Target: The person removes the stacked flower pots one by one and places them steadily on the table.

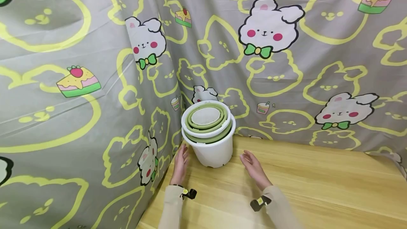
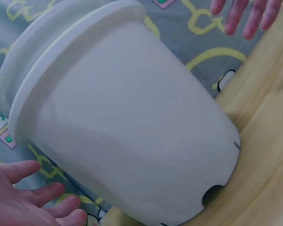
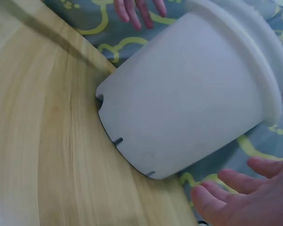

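A white plastic pot (image 1: pixel 213 153) stands upright on the wooden table in the corner, with several green and white pots (image 1: pixel 206 116) nested inside it. Their rims rise in rings above its edge. To its left is my left hand (image 1: pixel 180 163), fingers extended and apart from the wall of the pot. My right hand (image 1: pixel 255 169) is held off to the pot's right side, its fingers loosely straight. Both wrist views show the smooth white side and the notched base of the pot (image 2: pixel 132 113), with neither hand touching it.
A grey curtain (image 1: pixel 222 70) printed with yellow outlines and white bunnies hangs behind and along the left of the table. The wooden tabletop (image 1: pixel 318 183) stretches to the right. Small black cameras (image 1: pixel 260 202) are strapped to the wrists.
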{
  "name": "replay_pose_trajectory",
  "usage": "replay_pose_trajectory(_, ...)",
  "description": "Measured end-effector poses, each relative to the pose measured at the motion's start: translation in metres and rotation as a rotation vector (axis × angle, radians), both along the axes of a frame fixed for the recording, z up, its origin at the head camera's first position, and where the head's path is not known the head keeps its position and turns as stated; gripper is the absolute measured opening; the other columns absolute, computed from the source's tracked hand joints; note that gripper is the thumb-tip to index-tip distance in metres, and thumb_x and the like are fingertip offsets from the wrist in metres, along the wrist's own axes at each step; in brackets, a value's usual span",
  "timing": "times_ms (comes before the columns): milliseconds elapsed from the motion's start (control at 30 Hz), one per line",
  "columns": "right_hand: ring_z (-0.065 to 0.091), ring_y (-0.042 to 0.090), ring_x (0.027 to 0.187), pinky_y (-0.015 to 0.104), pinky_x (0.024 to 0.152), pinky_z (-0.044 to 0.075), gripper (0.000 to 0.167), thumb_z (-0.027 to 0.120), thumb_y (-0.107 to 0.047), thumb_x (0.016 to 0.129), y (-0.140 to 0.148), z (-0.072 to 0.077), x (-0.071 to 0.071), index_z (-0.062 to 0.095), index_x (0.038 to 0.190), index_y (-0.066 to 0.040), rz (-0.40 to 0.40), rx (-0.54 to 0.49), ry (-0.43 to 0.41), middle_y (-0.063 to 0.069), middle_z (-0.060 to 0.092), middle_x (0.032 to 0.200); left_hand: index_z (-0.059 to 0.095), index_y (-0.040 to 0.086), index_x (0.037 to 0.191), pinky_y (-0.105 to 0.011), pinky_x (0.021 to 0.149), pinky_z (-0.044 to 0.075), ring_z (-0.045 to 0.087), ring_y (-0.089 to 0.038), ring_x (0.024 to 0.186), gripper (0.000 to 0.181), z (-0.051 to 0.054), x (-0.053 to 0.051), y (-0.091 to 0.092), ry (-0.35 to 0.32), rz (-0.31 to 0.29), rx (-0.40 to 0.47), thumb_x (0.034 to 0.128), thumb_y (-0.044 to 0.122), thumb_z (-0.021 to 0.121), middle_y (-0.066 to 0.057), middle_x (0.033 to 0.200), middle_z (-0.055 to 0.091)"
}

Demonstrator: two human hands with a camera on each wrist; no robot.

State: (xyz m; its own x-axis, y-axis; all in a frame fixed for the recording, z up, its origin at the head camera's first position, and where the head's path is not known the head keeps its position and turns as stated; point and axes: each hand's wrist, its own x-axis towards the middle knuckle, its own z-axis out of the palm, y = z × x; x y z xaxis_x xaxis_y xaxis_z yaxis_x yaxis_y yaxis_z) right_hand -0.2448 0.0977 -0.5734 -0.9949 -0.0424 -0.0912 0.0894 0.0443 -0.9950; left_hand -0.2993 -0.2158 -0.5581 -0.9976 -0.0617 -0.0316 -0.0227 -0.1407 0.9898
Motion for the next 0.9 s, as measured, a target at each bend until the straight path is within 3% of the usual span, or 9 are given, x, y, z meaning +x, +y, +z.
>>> replay_pose_trajectory(167,0.032,0.047,0.153,0.062,0.122,0.032,0.079,0.050,-0.049,0.107,-0.016,-0.001,-0.024,0.022,0.162,0.002,-0.036,-0.079,-0.018,0.029,0.031,0.165,0.016,0.002,0.165,-0.063,0.129,0.008,0.013,-0.050,0.158,0.076,0.005,-0.015,0.000,-0.017,-0.010,-0.011,0.1107,0.053,0.033,-0.029,0.170,0.017)
replay_pose_trajectory(400,0.024,0.046,0.157,0.059,0.125,0.026,0.088,0.050,-0.057,0.105,-0.038,0.016,-0.052,0.018,0.164,0.000,-0.050,-0.036,0.005,0.027,0.022,0.169,0.006,0.011,0.168,-0.066,0.127,-0.006,-0.005,-0.047,0.160,0.077,0.012,-0.031,0.006,0.004,-0.050,0.002,0.1102,0.057,0.027,-0.024,0.174,0.001)
replay_pose_trajectory(633,0.018,0.048,0.158,0.060,0.127,0.021,0.093,0.049,-0.063,0.103,-0.048,0.025,-0.069,0.014,0.165,-0.003,-0.017,0.016,0.019,0.025,0.014,0.172,0.008,0.009,0.167,-0.066,0.126,0.002,0.011,-0.051,0.158,0.071,0.013,-0.044,0.014,0.002,-0.050,0.006,0.1120,0.052,0.022,-0.022,0.174,0.007)
replay_pose_trajectory(900,0.022,0.043,0.158,0.061,0.127,0.021,0.079,0.052,-0.054,0.104,-0.052,0.031,-0.077,0.025,0.163,-0.009,-0.032,0.037,0.061,0.020,0.026,0.170,0.012,0.014,0.168,-0.066,0.126,0.010,0.018,-0.056,0.154,0.070,0.007,-0.051,0.013,0.022,-0.036,0.000,0.1113,0.053,0.025,-0.021,0.174,0.011)
